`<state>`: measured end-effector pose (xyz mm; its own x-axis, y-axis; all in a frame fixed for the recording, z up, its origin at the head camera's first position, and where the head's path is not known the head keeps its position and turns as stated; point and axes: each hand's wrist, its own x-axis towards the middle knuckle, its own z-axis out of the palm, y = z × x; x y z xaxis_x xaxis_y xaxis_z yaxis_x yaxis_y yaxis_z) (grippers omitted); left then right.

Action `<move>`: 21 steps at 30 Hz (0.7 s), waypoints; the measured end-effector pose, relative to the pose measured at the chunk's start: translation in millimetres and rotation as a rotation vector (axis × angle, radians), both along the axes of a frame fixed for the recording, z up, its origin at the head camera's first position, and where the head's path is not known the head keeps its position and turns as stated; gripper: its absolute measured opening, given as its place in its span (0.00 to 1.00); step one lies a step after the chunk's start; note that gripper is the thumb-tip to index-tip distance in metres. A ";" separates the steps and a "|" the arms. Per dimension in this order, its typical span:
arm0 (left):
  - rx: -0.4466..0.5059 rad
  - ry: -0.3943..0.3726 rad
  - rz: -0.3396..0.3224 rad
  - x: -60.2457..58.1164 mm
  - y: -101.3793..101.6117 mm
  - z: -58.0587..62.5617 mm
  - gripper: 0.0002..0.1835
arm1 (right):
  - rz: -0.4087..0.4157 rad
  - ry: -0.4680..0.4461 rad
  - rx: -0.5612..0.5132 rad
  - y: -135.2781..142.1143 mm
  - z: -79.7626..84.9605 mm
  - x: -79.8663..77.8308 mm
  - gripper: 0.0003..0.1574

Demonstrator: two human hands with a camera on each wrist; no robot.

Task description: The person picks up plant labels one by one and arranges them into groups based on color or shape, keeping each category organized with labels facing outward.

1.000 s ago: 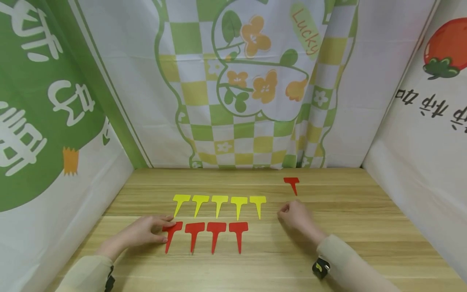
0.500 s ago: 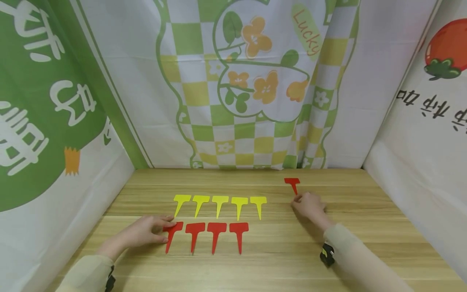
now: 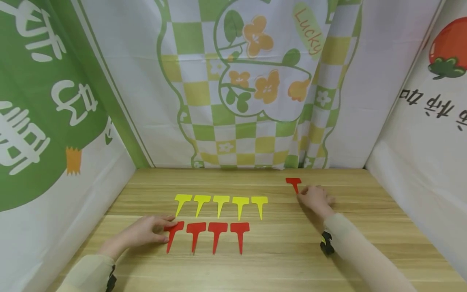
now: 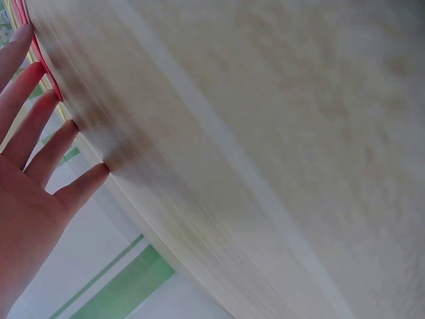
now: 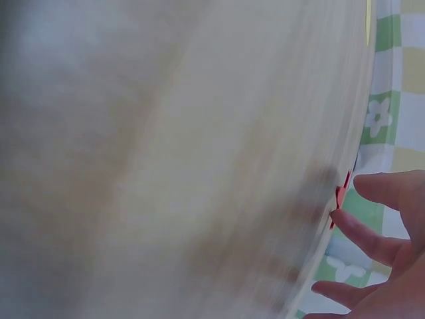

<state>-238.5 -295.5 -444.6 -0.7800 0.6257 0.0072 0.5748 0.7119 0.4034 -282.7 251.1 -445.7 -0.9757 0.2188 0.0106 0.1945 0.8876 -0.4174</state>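
Several red T-shaped plant labels (image 3: 217, 233) lie in a row on the wooden table, stems toward me. My left hand (image 3: 147, 231) rests at the row's left end, its fingertips on the top of the leftmost red label (image 3: 173, 233). In the left wrist view its fingers are spread and fairly straight. A lone red plant label (image 3: 293, 181) lies farther back on the right. My right hand (image 3: 316, 200) reaches the tip of its stem. In the right wrist view the index fingertip is right at the red label (image 5: 340, 196), with the thumb apart from the finger.
Behind the red row runs a row of several yellow T-shaped plant labels (image 3: 221, 202). The wooden table (image 3: 277, 259) ends at a green-and-white checked curtain (image 3: 251, 134), with printed cloth walls at left and right.
My right hand has moved away from me and to the right, up to the lone red plant label's stem. The left hand stays on the leftmost red label.
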 end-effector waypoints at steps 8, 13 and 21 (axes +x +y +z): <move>-0.008 -0.033 0.028 0.1 0.6 0.0 0.28 | -0.032 -0.044 -0.001 -1.3 2.0 -14.8 0.23; -0.007 -0.027 0.030 -0.5 0.3 -1.0 0.29 | -0.051 -0.029 -0.007 -1.9 0.3 -22.1 0.22; -0.005 -0.004 0.039 1.3 -0.1 -2.1 0.28 | -0.054 -0.030 0.000 -5.2 -0.1 -29.9 0.24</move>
<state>-237.2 -295.5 -446.7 -0.8036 0.5952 0.0008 0.5453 0.7357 0.4017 -312.6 245.9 -445.8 -0.9623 0.2712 -0.0187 0.2547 0.8754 -0.4109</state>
